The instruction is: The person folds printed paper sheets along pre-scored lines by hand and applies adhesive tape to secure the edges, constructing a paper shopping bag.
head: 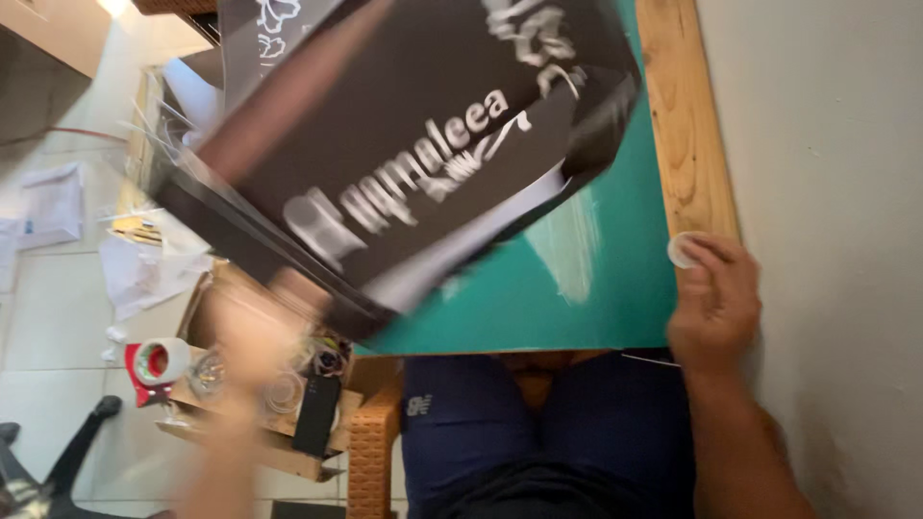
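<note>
Green mat (577, 308) on wooden table (685, 125) — tiled floor (58, 317).

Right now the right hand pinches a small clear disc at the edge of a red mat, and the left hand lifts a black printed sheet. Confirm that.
Not quite: the mat is green, not red. The head view shows the right hand pinching the small clear disc at its edge, while the blurred left hand lifts the black printed sheet.

A big flat black cardboard package with white lettering and a white picture (404, 144) fills the top of the view, tilted, hanging over the far-left part of the green table mat (596, 298) and past its left edge. It's smeared by motion, so its exact outline is hard to tell. A pale panel shows along its lower edge.
</note>
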